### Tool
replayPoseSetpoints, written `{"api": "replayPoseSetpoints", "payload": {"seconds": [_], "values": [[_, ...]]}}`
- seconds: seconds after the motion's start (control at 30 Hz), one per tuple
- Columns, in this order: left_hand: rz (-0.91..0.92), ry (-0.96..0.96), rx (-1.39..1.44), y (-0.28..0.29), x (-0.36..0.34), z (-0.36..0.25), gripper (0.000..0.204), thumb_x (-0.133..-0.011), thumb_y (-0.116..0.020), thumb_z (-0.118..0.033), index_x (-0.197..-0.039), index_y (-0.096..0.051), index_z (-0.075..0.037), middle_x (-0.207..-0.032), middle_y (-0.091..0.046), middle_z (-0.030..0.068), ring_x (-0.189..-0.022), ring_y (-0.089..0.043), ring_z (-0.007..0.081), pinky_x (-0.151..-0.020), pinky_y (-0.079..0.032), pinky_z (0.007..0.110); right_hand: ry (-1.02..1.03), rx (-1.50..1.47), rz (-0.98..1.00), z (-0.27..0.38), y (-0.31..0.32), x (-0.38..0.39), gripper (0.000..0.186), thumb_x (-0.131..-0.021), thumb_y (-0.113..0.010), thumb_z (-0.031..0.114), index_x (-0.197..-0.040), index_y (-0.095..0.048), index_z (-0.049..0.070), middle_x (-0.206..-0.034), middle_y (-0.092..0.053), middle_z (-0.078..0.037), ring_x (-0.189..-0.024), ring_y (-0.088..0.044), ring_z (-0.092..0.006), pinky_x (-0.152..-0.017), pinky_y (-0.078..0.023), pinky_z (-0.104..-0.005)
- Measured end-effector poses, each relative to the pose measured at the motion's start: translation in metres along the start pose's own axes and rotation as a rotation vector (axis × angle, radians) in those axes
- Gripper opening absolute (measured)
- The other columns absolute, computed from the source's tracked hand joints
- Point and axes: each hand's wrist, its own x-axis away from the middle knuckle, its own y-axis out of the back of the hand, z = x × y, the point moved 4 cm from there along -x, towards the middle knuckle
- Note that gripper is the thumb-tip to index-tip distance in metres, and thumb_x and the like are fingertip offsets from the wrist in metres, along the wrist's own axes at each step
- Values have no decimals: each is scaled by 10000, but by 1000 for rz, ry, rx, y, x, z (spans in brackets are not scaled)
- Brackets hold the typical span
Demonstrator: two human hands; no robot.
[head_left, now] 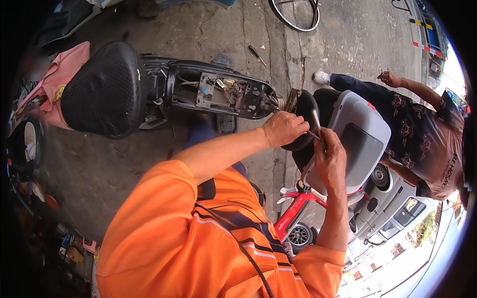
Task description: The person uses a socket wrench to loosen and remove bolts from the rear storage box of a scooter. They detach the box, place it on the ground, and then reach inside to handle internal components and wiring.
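Observation:
My left hand (284,129) is closed, its fingertips pinched at one end of a slim metal piece (314,135). The fingers of my right hand (330,156) are closed around the other side of that piece; its exact kind is hard to make out. Both hands are close together beyond the narrow end of a stripped scooter body (221,92). Loose wires and connectors (228,84) show in the body's uncovered frame. A black textured seat (107,89) is at the body's left end. Just past my hands is a rounded black part (304,119).
A grey storage box (365,131) and a red bike frame (296,211) stand close on the right. Another person in a dark patterned shirt (417,129) is beyond them. A screwdriver (257,55) lies on the concrete. Parked vehicles (392,208) and a wheel (298,15) stand farther off.

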Motion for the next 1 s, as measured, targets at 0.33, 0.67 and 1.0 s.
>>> {"api": "replayPoseSetpoints", "payload": {"seconds": [0.33,0.67,1.0], "values": [[114,597,52,-21,82,111,346,-793,-688,-115,-1111,-560,-67,-1024,-555,135,-997,-574,351,-857,-476,447,402,596,5,42,10,40,264,-689,-624,-10,-937,-632,82,-1048,-575,-105,-981,-570,-279,-959,-407,-477],[411,211,-223,-76,36,125,174,-792,-567,-57,-964,-594,-54,-988,-563,151,-962,-593,343,-818,-502,454,-5,245,51,-5,12,154,268,-715,-628,-31,-971,-653,44,-971,-620,-119,-837,-599,-318,-709,-463,-416],[603,-72,-410,-92,26,140,155,-855,-558,-167,-964,-564,-58,-893,-593,120,-868,-636,305,-760,-513,426,-434,59,157,-147,-115,246,146,-817,-606,50,-959,-636,67,-962,-598,-156,-851,-616,-387,-706,-503,-488]]}}
